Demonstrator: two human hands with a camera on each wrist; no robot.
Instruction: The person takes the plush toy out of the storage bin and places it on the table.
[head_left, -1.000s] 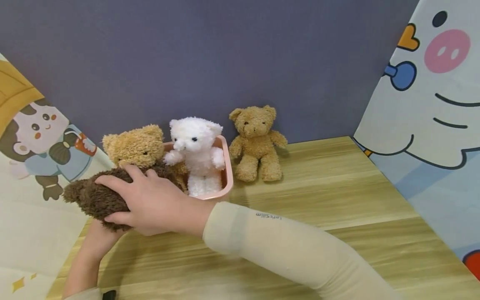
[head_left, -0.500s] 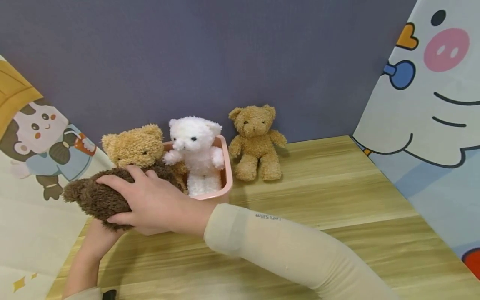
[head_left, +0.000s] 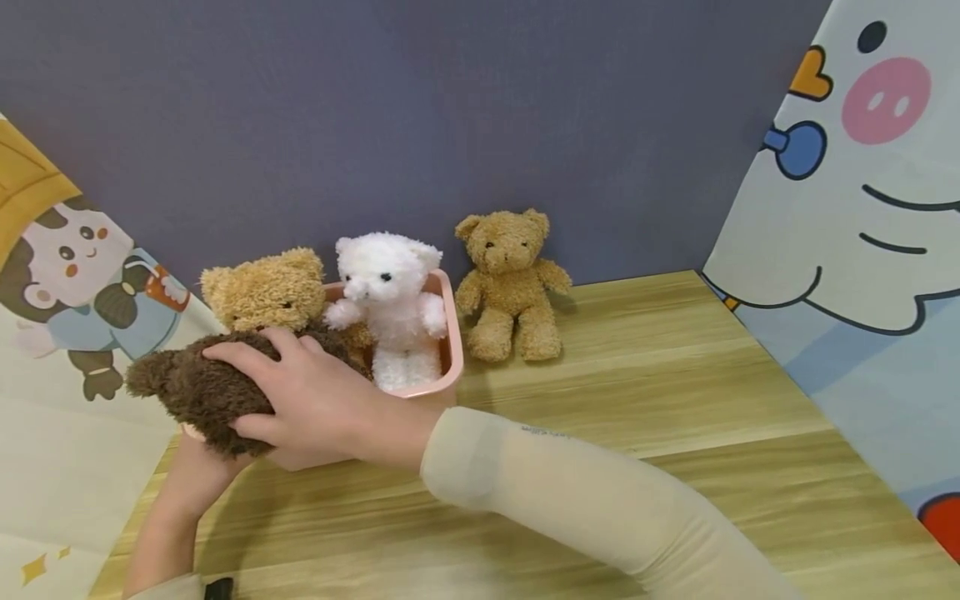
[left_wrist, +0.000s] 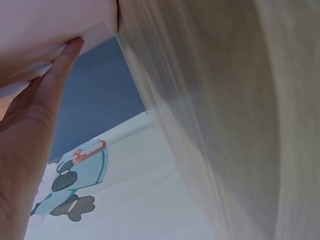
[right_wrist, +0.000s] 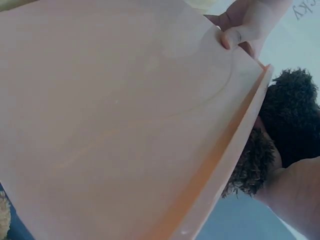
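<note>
A pink plastic bin (head_left: pixel 452 333) stands at the back left of the table, holding a white teddy bear (head_left: pixel 386 275) upright and a tan teddy bear (head_left: pixel 270 292). My right hand (head_left: pixel 330 408) grips a dark brown teddy bear (head_left: pixel 198 387) from above, over the bin's front left. The brown bear's face is hidden, and it covers much of the tan one. Below it my left hand (head_left: pixel 198 475) holds the bin's near left corner. In the right wrist view the left thumb (right_wrist: pixel 232 37) presses the bin's outer wall (right_wrist: pixel 115 110); in the left wrist view its fingers (left_wrist: pixel 60 70) lie along the bin.
Another tan teddy bear (head_left: pixel 510 287) sits on the wood-grain table (head_left: pixel 637 367), just right of the bin, against the dark grey back panel (head_left: pixel 600 125). Printed cartoon panels border the table at left (head_left: pixel 52 467) and right (head_left: pixel 825 267).
The right hand has shifted slightly rightward over the brown bear. The left hand and the bin stay nearly still; the head view has drifted a little.
</note>
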